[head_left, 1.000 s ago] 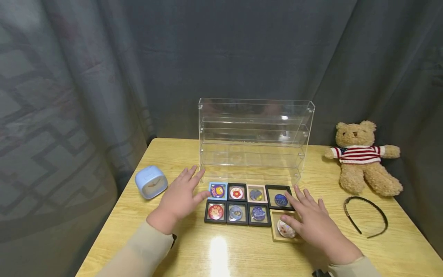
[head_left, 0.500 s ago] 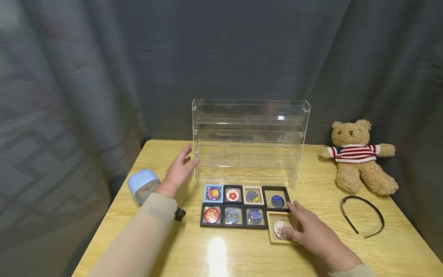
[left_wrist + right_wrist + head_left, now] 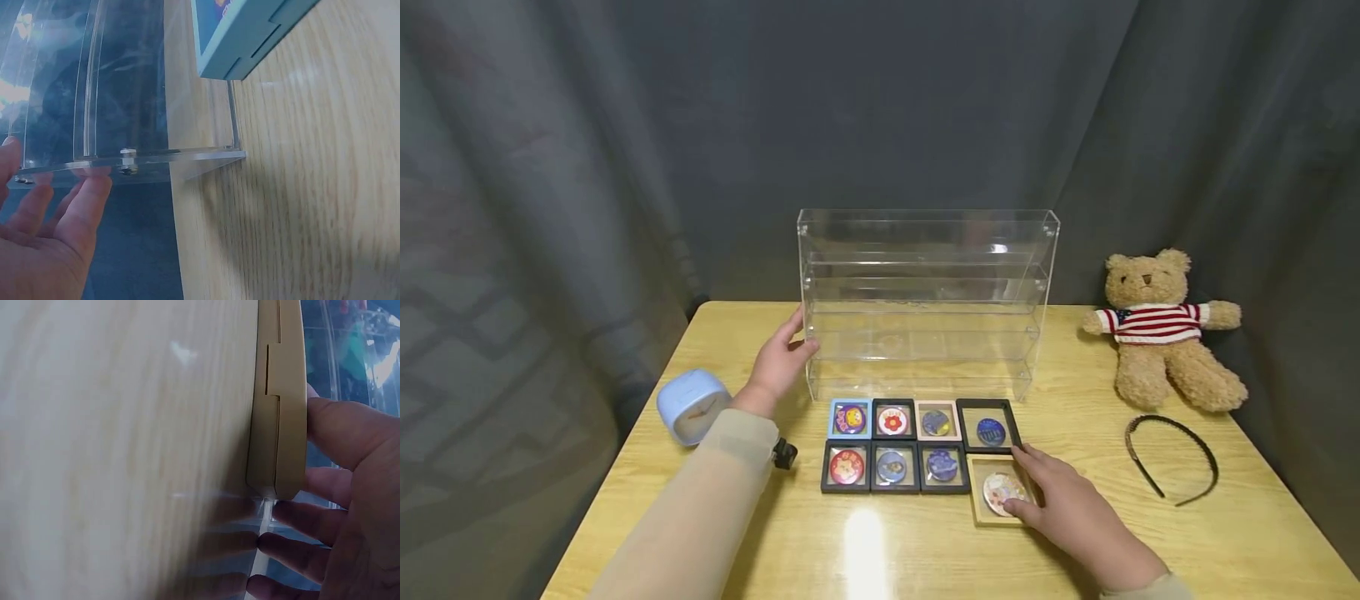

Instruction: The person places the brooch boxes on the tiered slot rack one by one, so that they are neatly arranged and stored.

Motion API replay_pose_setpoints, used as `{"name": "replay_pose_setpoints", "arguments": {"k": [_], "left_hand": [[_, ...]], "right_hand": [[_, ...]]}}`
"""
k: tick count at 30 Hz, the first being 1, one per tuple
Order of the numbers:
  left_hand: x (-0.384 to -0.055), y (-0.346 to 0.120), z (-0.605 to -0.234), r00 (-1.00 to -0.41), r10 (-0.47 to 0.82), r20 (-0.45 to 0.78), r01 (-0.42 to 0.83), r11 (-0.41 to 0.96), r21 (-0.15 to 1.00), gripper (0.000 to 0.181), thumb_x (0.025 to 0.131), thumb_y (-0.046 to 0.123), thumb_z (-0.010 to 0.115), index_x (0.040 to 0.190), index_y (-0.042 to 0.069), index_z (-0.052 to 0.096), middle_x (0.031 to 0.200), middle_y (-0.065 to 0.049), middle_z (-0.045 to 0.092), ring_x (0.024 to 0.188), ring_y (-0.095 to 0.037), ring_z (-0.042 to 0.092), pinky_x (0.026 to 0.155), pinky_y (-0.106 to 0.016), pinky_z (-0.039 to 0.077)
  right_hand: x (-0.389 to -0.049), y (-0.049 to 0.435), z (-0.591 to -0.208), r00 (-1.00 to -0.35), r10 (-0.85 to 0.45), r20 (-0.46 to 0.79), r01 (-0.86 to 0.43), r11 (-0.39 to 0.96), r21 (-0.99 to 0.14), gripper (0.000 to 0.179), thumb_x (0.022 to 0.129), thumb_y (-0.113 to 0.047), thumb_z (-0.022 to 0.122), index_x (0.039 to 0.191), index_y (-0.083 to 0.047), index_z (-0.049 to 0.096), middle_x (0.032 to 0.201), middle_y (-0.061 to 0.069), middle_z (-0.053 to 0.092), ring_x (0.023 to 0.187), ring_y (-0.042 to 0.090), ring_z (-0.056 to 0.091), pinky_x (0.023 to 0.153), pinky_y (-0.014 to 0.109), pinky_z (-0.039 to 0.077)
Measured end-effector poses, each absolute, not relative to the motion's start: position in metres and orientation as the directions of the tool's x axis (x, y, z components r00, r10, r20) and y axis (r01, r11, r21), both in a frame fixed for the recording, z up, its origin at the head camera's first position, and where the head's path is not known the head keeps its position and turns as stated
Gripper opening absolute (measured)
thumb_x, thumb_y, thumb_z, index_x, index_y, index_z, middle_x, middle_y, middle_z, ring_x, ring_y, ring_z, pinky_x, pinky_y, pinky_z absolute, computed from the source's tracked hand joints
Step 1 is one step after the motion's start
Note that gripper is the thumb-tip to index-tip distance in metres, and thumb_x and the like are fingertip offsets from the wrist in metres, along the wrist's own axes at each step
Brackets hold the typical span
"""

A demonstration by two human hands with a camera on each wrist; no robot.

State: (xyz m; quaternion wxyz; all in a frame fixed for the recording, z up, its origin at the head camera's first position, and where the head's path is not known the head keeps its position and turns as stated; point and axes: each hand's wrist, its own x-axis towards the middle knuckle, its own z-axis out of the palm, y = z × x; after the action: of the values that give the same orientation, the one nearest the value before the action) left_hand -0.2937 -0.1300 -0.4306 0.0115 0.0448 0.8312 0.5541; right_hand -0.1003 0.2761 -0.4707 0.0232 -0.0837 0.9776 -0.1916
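Observation:
A clear acrylic display rack (image 3: 925, 313) with several tiers stands on the table. My left hand (image 3: 777, 364) is at its left side, fingertips touching the side panel (image 3: 200, 159) from outside and thumb over the front edge. In front of the rack, small frames holding round badges lie in two rows, a blue frame (image 3: 830, 419) at the far left. At the near right end lies a tan frame (image 3: 976, 500) with a pale badge (image 3: 998, 494). My right hand (image 3: 1071, 504) rests by its right side, thumb and index finger at the frame, the other fingers spread loosely.
A light blue clock (image 3: 685, 404) stands on the left of the wooden table (image 3: 790, 550). At the right, a teddy bear (image 3: 1153, 325) in a striped sweater sits behind a black headband (image 3: 1206, 458). Dark curtains (image 3: 880, 100) hang behind.
My left hand has moved forward from beside the blue frame to the rack's left side. My right hand has drawn back from the large black frame toward the tan frame's right side.

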Motion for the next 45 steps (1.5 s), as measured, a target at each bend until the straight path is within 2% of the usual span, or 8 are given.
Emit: {"name": "replay_pose_setpoints", "arguments": {"k": [6, 14, 21, 26, 29, 32, 40, 45], "left_hand": [[-0.295, -0.130, -0.425, -0.995, 0.091, 0.031, 0.064, 0.376, 0.924, 0.067, 0.101, 0.024, 0.060, 0.154, 0.045, 0.025, 0.160, -0.006, 0.029, 0.132, -0.034, 0.046, 0.104, -0.048, 0.045], [-0.294, -0.132, -0.424, -0.995, 0.098, 0.025, 0.060, 0.376, 0.925, 0.067, 0.102, 0.027, 0.059, 0.154, 0.046, 0.023, 0.160, -0.008, 0.028, 0.133, -0.034, 0.045, 0.105, -0.048, 0.044], [-0.295, -0.133, -0.427, -0.995, 0.094, 0.022, 0.057, 0.388, 0.920, 0.066, 0.102, 0.028, 0.059, 0.155, 0.046, 0.024, 0.160, -0.008, 0.028, 0.133, -0.034, 0.045, 0.105, -0.048, 0.044], [-0.295, -0.133, -0.427, -0.996, 0.092, 0.016, 0.051, 0.397, 0.917, 0.066, 0.102, 0.028, 0.059, 0.154, 0.048, 0.024, 0.159, -0.007, 0.029, 0.132, -0.034, 0.046, 0.105, -0.050, 0.043], [-0.294, -0.133, -0.428, -0.996, 0.089, 0.013, 0.047, 0.397, 0.916, 0.066, 0.101, 0.028, 0.060, 0.154, 0.048, 0.024, 0.159, -0.007, 0.029, 0.132, -0.033, 0.046, 0.105, -0.050, 0.043], [-0.294, -0.133, -0.429, -0.996, 0.089, 0.012, 0.047, 0.396, 0.917, 0.066, 0.101, 0.029, 0.060, 0.154, 0.048, 0.024, 0.159, -0.007, 0.030, 0.132, -0.033, 0.046, 0.105, -0.050, 0.044], [-0.293, -0.133, -0.431, -0.995, 0.095, 0.012, 0.048, 0.380, 0.924, 0.066, 0.101, 0.030, 0.060, 0.152, 0.052, 0.024, 0.160, -0.005, 0.029, 0.133, -0.031, 0.046, 0.105, -0.049, 0.043], [-0.293, -0.132, -0.431, -0.995, 0.103, 0.014, 0.051, 0.369, 0.928, 0.067, 0.101, 0.029, 0.061, 0.152, 0.051, 0.024, 0.159, -0.006, 0.029, 0.133, -0.031, 0.046, 0.105, -0.048, 0.043]], "right_hand": [[-0.106, 0.277, -0.461, -0.987, -0.158, 0.001, -0.145, 0.904, -0.401, 0.077, 0.077, -0.044, 0.083, 0.140, -0.006, 0.057, 0.127, 0.018, 0.061, 0.119, 0.044, 0.053, 0.097, 0.059, 0.044], [-0.113, 0.281, -0.457, -0.988, -0.113, -0.108, -0.049, 0.878, -0.476, 0.091, 0.066, -0.041, 0.091, 0.139, 0.000, 0.055, 0.127, 0.020, 0.058, 0.113, 0.041, 0.057, 0.093, 0.058, 0.048], [-0.114, 0.282, -0.454, -0.987, -0.063, -0.150, 0.027, 0.845, -0.534, 0.084, 0.062, -0.034, 0.093, 0.131, -0.003, 0.058, 0.118, 0.014, 0.057, 0.099, 0.029, 0.059, 0.083, 0.051, 0.052], [-0.119, 0.287, -0.443, -0.983, -0.033, -0.182, 0.078, 0.818, -0.570, 0.059, 0.073, -0.025, 0.089, 0.120, -0.011, 0.058, 0.088, 0.003, 0.058, 0.077, 0.020, 0.054, 0.060, 0.037, 0.047], [-0.127, 0.292, -0.428, -0.990, -0.055, -0.126, 0.026, 0.823, -0.567, 0.035, 0.082, -0.019, 0.083, 0.109, -0.015, 0.060, 0.088, 0.000, 0.061, 0.080, 0.019, 0.056, 0.061, 0.035, 0.047], [-0.140, 0.299, -0.409, -0.997, -0.070, -0.036, -0.039, 0.836, -0.548, 0.025, 0.087, -0.019, 0.078, 0.106, -0.016, 0.062, 0.096, 0.000, 0.065, 0.088, 0.021, 0.061, 0.064, 0.035, 0.051], [-0.186, 0.316, -0.349, -0.985, -0.035, 0.171, -0.137, 0.759, -0.637, 0.030, 0.096, -0.019, 0.069, 0.121, -0.004, 0.062, 0.099, 0.011, 0.066, 0.082, 0.020, 0.066, 0.066, 0.027, 0.057], [-0.212, 0.317, -0.315, -0.978, 0.029, 0.205, -0.116, 0.742, -0.660, 0.050, 0.097, -0.034, 0.064, 0.141, -0.011, 0.056, 0.115, 0.012, 0.062, 0.097, 0.022, 0.063, 0.070, 0.019, 0.054]]}}
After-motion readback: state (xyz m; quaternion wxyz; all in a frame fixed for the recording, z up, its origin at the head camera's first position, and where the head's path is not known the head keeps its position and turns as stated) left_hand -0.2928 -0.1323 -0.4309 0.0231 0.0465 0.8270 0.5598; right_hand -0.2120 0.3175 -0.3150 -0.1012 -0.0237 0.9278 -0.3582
